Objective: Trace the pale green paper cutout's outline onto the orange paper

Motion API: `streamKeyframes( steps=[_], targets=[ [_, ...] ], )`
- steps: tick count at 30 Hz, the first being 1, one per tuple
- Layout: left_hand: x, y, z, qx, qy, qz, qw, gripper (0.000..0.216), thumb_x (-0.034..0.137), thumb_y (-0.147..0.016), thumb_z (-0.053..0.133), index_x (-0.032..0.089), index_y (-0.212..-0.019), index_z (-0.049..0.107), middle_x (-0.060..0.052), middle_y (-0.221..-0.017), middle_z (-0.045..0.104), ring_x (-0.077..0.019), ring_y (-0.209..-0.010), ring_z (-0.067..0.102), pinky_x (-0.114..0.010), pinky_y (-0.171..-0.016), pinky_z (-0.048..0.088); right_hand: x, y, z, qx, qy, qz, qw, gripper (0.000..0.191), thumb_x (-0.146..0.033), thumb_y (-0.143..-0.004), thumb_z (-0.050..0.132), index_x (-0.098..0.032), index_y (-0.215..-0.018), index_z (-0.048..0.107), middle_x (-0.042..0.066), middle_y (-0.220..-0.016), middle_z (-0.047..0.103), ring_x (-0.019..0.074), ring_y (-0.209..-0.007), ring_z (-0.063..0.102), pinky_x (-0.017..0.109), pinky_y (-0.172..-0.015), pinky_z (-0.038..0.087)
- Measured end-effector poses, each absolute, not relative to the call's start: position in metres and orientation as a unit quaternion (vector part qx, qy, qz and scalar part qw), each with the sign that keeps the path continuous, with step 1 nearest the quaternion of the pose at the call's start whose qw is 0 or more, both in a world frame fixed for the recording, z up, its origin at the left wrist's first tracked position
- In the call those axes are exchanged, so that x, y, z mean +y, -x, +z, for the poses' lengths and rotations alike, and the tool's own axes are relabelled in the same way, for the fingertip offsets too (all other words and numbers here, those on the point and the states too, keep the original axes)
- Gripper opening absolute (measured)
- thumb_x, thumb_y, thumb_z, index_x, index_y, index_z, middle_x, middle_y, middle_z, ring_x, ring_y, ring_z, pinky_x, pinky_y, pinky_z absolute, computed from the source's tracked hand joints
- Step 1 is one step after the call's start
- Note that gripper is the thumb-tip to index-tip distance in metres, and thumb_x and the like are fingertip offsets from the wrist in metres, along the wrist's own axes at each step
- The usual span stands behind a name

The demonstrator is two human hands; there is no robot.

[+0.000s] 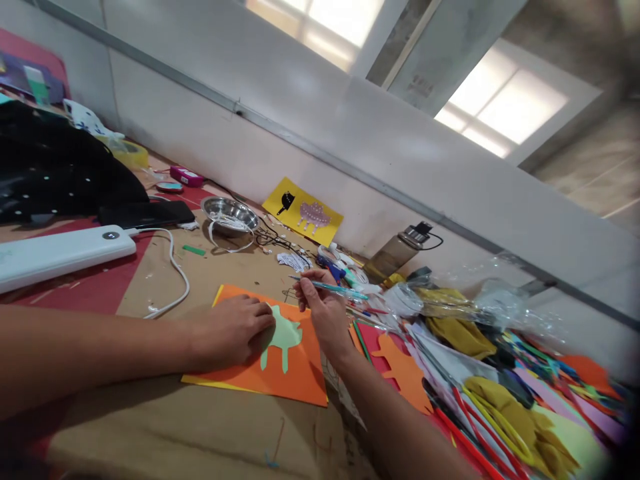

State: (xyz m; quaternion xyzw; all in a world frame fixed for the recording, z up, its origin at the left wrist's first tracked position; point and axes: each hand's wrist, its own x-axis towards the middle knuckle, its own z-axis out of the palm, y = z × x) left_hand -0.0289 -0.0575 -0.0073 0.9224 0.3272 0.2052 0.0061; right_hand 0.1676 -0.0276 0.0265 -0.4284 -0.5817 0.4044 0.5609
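Note:
My left hand [233, 330] lies on an orange paper sheet [295, 377], fingers curled and pressing down a pale green cut-out shape [283, 339]. My right hand [323, 308] is closed on a light blue pen [333, 289], whose tip points left just above the top edge of the green shape. A yellow sheet peeks out from under the orange one.
A steel bowl [230, 215], a white power bank [60, 257] with its cable, a black bag [55, 167] and a yellow card [303, 212] against the wall lie behind. A bottle [400, 250], plastic bags, coloured papers and an orange cut-out [403, 373] crowd the right.

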Motion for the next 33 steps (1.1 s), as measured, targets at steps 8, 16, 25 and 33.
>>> streamKeyframes(
  steps=[8,16,25,33],
  targets=[
    [-0.054,0.028,-0.017,0.312,-0.927,0.206,0.021,0.009,0.012,-0.092,0.065,0.017,-0.094,0.072,-0.008,-0.098,0.078,-0.0239,-0.090,0.073,-0.037,-0.087,0.055,-0.022,-0.152,0.031,-0.617,0.400,0.373,0.567,0.029,-0.049,-0.089,0.074,-0.025,-0.092,0.059,-0.005,-0.069,0.063,0.0120,-0.057,0.055,0.024,-0.054,0.045],
    [-0.058,0.036,-0.004,0.282,-0.931,0.231,0.025,0.016,0.022,-0.099,0.065,0.014,-0.109,0.075,-0.012,-0.118,0.080,-0.0273,-0.104,0.076,-0.040,-0.095,0.060,-0.025,-0.157,0.009,-0.620,0.420,0.376,0.546,0.031,-0.053,-0.095,0.064,-0.026,-0.086,0.050,-0.009,-0.057,0.053,0.0123,-0.049,0.050,0.024,-0.048,0.041],
    [-0.063,0.037,0.001,0.291,-0.923,0.250,0.027,0.019,0.023,-0.099,0.064,0.015,-0.114,0.074,-0.011,-0.116,0.080,-0.0290,-0.108,0.074,-0.043,-0.097,0.060,-0.023,-0.166,0.003,-0.715,0.476,0.244,0.451,0.020,-0.035,-0.097,0.053,-0.025,-0.080,0.054,-0.006,-0.060,0.051,0.0137,-0.054,0.048,0.027,-0.054,0.037],
    [-0.065,0.029,-0.006,0.294,-0.907,0.299,-0.020,0.028,0.021,-0.103,0.050,0.013,-0.104,0.077,-0.012,-0.110,0.082,-0.0267,-0.096,0.076,-0.041,-0.088,0.063,-0.030,-0.167,0.003,-0.722,0.499,0.211,0.429,0.018,-0.032,-0.095,0.055,-0.025,-0.079,0.057,-0.006,-0.059,0.051,0.0126,-0.050,0.043,0.026,-0.050,0.033]
  ],
)
